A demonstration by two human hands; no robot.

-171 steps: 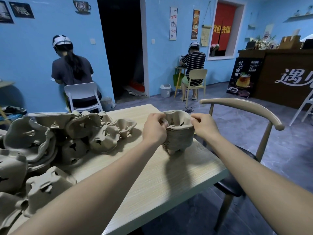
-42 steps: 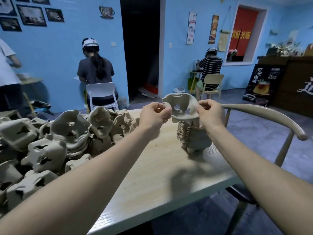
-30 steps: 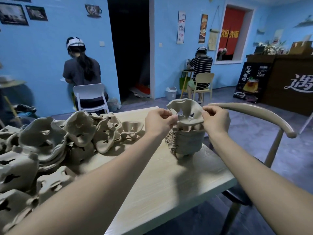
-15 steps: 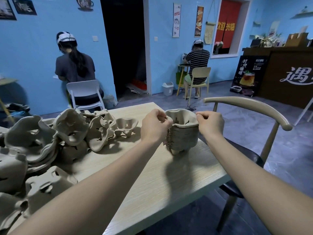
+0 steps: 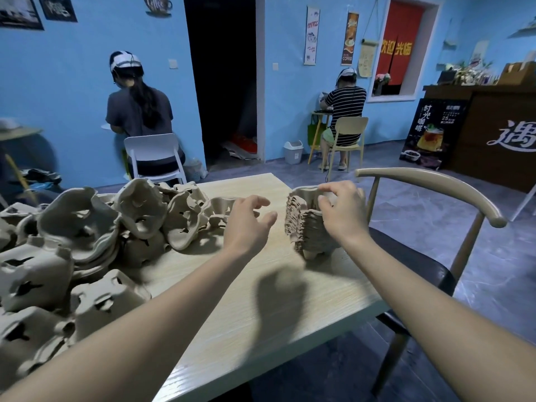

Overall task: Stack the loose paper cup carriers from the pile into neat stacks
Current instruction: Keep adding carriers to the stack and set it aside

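One neat stack of carriers standing upright on the table, out around 1 o'clock near the far right edge, with plenty of layers nested in already. Right hand over the top of it, fingers curled down onto the rim of the uppermost carrier, so gripping or at least pinching that top piece, probably seating it. Left hand loose and empty at about 12 o'clock, fingers relaxed and spread, hanging in the gap between stack and pile, touching nothing. Looks headed for the next carrier, though that's a guess. Still a big messy pile of loose carriers sprawling from 9 to 11 o'clock, some tipped on their sides, some upside down, a few half-nested inside each other. Nearest easy grab seems to be the open-side-up carrier at the pile's right end, just beside the left hand. So progress-wise: one decent stack built, no second stack visible, and way more loose stuff left than done. Nowhere near finished, honestly. Empty wooden chair at 2 o'clock beside the table, other people seated way back by the blue wall.
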